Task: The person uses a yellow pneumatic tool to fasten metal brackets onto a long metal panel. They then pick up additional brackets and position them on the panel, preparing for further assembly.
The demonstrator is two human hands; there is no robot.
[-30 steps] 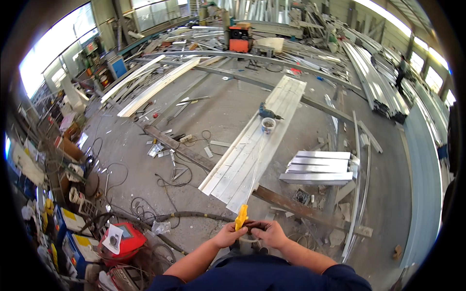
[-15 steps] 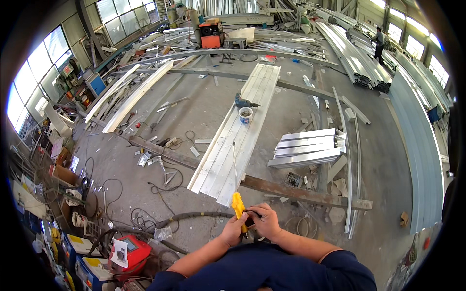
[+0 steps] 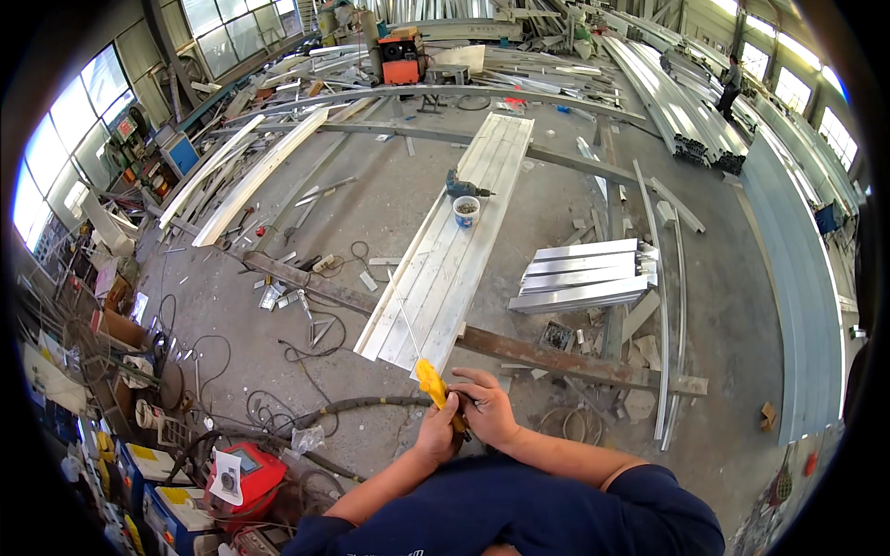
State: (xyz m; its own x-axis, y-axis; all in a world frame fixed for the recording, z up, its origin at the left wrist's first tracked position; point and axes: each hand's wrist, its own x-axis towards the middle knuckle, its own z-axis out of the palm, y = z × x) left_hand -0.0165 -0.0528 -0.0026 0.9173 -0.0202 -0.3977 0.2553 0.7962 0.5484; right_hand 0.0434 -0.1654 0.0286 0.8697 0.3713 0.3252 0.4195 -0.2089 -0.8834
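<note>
Left hand (image 3: 436,433) grips a yellow tool (image 3: 429,381) near the board (image 3: 452,264); right hand (image 3: 489,416) seems to steady it, fingers' hold unclear. Moving needs care.

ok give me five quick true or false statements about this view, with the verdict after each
1. The left hand grips a yellow tool. True.
2. The right hand is far out to the side, well apart from the left. False: it is close beside the left hand.
3. A thin rod extends from the yellow tool. True.
4. A drill and a small bucket are on the long pale panels. True.
5. The red machine is on the person's right. False: it is on the person's left.
</note>
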